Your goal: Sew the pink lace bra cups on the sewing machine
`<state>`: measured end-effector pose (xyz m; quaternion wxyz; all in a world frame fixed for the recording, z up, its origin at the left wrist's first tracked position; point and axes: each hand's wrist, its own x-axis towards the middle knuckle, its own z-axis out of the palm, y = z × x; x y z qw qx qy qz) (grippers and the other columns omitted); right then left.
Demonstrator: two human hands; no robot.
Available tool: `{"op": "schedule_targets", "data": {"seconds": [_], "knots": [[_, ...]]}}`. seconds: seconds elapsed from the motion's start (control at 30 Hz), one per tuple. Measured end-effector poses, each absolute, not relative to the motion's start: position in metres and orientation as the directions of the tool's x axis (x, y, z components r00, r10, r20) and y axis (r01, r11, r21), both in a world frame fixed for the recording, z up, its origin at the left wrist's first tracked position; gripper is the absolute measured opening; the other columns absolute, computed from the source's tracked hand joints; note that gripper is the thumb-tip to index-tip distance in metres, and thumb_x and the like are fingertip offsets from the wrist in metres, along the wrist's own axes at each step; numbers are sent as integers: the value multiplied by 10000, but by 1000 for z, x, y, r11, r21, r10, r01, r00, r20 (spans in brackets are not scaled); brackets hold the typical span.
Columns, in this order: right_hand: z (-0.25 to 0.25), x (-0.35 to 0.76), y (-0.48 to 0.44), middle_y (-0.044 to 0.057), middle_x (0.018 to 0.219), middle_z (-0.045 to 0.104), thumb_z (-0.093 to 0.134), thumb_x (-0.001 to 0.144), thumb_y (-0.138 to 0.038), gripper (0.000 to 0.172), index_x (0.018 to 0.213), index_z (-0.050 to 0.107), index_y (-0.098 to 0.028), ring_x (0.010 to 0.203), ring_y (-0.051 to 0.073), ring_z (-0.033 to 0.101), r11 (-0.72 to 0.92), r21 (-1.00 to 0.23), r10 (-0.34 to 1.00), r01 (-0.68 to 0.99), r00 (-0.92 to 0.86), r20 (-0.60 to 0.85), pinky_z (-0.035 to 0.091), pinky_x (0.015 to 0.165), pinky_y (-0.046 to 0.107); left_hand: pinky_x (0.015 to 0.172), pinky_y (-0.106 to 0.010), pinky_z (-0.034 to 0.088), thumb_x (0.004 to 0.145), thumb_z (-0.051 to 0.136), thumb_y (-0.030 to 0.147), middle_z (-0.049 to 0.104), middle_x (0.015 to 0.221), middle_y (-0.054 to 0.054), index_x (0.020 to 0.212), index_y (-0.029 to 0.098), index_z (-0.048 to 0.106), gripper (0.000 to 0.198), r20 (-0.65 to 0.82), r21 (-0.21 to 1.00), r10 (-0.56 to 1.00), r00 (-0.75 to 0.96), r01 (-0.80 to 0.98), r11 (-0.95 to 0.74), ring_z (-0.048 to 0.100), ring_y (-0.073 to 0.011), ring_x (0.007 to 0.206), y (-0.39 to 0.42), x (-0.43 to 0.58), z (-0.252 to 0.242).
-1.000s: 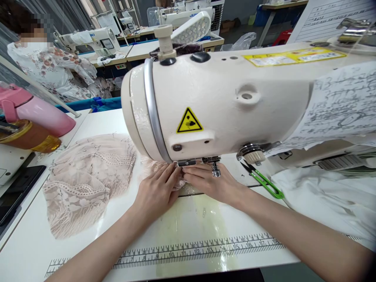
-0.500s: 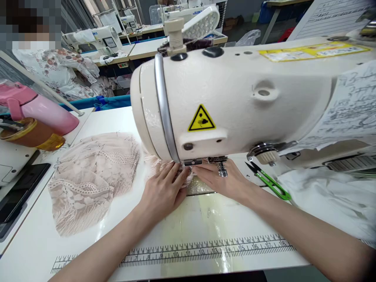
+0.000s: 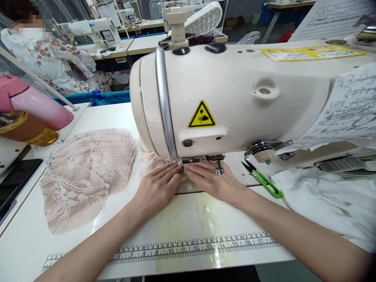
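A cream sewing machine (image 3: 235, 94) fills the upper middle of the view. Under its head, my left hand (image 3: 157, 188) and my right hand (image 3: 211, 181) lie side by side on the table, fingers stretched forward and pressing flat on a small piece of pale pink lace (image 3: 152, 161) at the needle area. Their fingertips meet just below the presser foot (image 3: 190, 160), which hides the needle. A larger pile of the same pink lace (image 3: 85, 176) lies on the table to the left of my left hand.
Green thread snips (image 3: 263, 181) lie right of my right hand, beside white fabric (image 3: 323, 199). A printed ruler (image 3: 190, 247) runs along the table's near edge. A pink bottle (image 3: 35, 107) and a dark tablet (image 3: 14, 182) sit far left. Another person in a floral top (image 3: 44, 55) sits behind.
Both hands stay flat on the lace under the machine head with only slight shifts. The view has swung a little, leaving the machine further right than a second ago.
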<state>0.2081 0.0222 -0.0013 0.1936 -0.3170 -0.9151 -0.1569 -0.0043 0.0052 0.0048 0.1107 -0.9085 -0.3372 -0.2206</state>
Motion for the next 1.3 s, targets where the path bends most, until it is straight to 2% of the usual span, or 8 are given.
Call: {"op": "schedule_targets", "data": {"seconds": [0.2,0.3,0.43,0.57,0.7,0.8,1.07,1.3], "knots": [[-7,203,28,-24,1026,724,496,894,-45,208,948,647,-178,931,101,614,814,107,422,570,-709,565,388,656,283,969,-352,550,885,477,64,703,1141,-106,952,120,628,174,471,-51,590,656,688,-724,669,-207,1074,5,-6,4],[-9,202,29,-32,1006,724,519,897,-116,159,903,650,-206,889,115,633,807,-32,510,590,-667,543,391,636,281,1003,-405,524,875,472,64,686,1176,-117,961,122,613,175,469,-39,605,643,700,-713,653,-223,1106,2,-6,5],[-5,200,29,17,1041,707,538,901,-232,183,1054,638,-233,784,150,629,706,-224,692,671,-589,417,418,644,298,1044,-428,486,889,505,70,671,1206,-109,1063,128,583,200,518,-55,562,645,681,-730,623,-218,1154,0,-5,6],[0,197,32,27,1021,684,569,879,-242,160,1013,655,-239,851,170,618,724,-312,690,616,-629,359,453,727,307,985,-430,524,876,516,92,661,1193,-152,1172,96,527,297,582,-13,566,584,703,-711,622,-245,1146,1,-6,5],[-1,197,32,26,917,685,515,910,-160,172,877,673,-217,866,153,608,807,-255,590,533,-705,394,451,766,297,1035,-430,489,856,464,78,648,1228,-147,1342,74,426,487,509,20,595,622,683,-730,596,-237,1191,4,-10,3],[-5,199,29,22,867,701,518,908,-127,182,900,675,-217,906,161,602,847,-191,523,496,-715,463,448,791,300,1068,-450,460,851,436,92,611,1293,-160,1392,52,385,545,411,48,609,678,651,-757,563,-245,1237,6,-15,-1],[-16,199,28,-10,817,707,527,885,-69,182,908,656,-195,882,126,612,872,-154,461,464,-677,573,434,750,264,1061,-475,465,883,458,153,611,1309,-101,1336,118,511,457,371,61,621,691,649,-759,580,-250,1216,9,-19,-4],[-26,198,28,-3,895,715,511,863,-32,247,956,654,-211,948,142,615,861,-141,481,489,-692,539,442,806,290,996,-462,509,904,469,190,648,1256,-88,1316,139,532,420,382,49,624,681,660,-750,627,-244,1144,11,-19,-1]]}}
